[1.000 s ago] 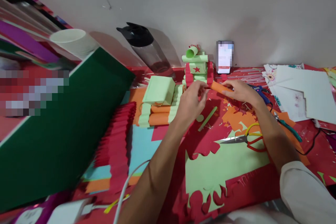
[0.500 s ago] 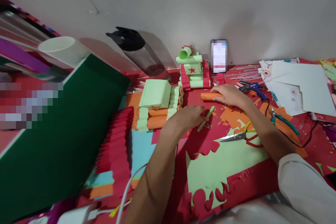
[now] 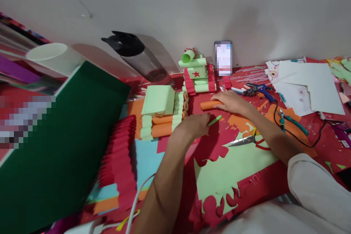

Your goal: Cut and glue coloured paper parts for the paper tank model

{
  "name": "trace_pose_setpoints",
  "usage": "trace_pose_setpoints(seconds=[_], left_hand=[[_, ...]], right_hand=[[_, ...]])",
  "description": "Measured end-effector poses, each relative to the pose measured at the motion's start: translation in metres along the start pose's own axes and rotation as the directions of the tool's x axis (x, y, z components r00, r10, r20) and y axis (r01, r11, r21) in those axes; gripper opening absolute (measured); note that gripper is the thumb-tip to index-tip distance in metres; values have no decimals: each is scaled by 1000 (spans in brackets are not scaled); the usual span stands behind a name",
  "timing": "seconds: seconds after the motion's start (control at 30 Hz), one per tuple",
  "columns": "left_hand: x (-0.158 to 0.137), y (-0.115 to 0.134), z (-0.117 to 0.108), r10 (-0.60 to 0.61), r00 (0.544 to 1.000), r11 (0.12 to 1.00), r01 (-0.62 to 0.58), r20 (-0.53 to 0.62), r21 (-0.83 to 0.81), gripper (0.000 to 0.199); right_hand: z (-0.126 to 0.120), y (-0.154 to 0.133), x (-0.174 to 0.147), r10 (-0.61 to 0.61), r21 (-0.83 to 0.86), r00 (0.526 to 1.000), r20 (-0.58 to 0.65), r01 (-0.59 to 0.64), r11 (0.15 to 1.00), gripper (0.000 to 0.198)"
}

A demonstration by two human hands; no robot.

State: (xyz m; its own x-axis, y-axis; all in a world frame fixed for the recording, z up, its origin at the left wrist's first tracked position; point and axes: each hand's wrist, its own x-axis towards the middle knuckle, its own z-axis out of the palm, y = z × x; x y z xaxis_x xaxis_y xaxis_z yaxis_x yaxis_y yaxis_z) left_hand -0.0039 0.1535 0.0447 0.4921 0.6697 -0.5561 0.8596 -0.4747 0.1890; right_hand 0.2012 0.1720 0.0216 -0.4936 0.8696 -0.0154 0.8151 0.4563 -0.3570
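My left hand [image 3: 195, 127] is closed on a thin light-green paper strip [image 3: 216, 120], its far end poking out past the fingers. Behind it, my right hand [image 3: 231, 101] wraps its fingers round the right end of an orange paper roll [image 3: 207, 105] lying on the red surface. Left of my hands sits a paper model of green and orange rolls [image 3: 161, 129] topped by a light-green paper box [image 3: 158, 99]. A tank-like green paper model [image 3: 203, 87] with red bands and a red star stands farther back.
Scissors [image 3: 242, 141] lie on cut green paper [image 3: 233, 168]. At right are a blue glue gun [image 3: 264, 90], teal-handled pliers [image 3: 296, 124] and white sheets [image 3: 323, 87]. A phone [image 3: 223, 58] and a bottle [image 3: 145, 62] lean on the wall. A dark green board [image 3: 68, 146] slants at left.
My right hand has shifted slightly left with the orange roll. The green strip has turned flatter in my left hand, and its lower end is now hidden. The camera view has tilted slightly.
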Motion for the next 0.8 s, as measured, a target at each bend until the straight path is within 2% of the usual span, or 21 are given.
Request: trace_pose_setpoints(seconds=[0.07,0.17,0.23,0.33,0.5,0.67,0.8], left_hand=[[-1,4,0,14,1000,1000,-13,-16,28,31],[-1,19,2,96,990,995,-93,-99,31,30],[1,33,7,174,968,984,-176,-180,7,30],[6,54,17,266,932,957,-286,-245,-50,30],[17,67,31,179,951,966,-218,-253,-135,37],[26,61,40,160,937,937,-243,-312,-251,19],[29,58,46,176,920,934,-268,-350,-236,10]], right_hand=[[-3,-2,-1,-2,-9,1000,0,2,1000,32],[-14,-3,-5,1,-6,1000,-30,-1,1000,36],[-25,-2,-9,20,12,997,-73,-19,1000,32],[-43,3,-16,73,56,990,-124,-66,996,23],[-63,12,-27,140,131,975,-174,-118,984,14],[-69,16,-32,174,71,974,-144,-166,984,10],[-68,16,-32,161,52,980,-117,-156,986,10]])
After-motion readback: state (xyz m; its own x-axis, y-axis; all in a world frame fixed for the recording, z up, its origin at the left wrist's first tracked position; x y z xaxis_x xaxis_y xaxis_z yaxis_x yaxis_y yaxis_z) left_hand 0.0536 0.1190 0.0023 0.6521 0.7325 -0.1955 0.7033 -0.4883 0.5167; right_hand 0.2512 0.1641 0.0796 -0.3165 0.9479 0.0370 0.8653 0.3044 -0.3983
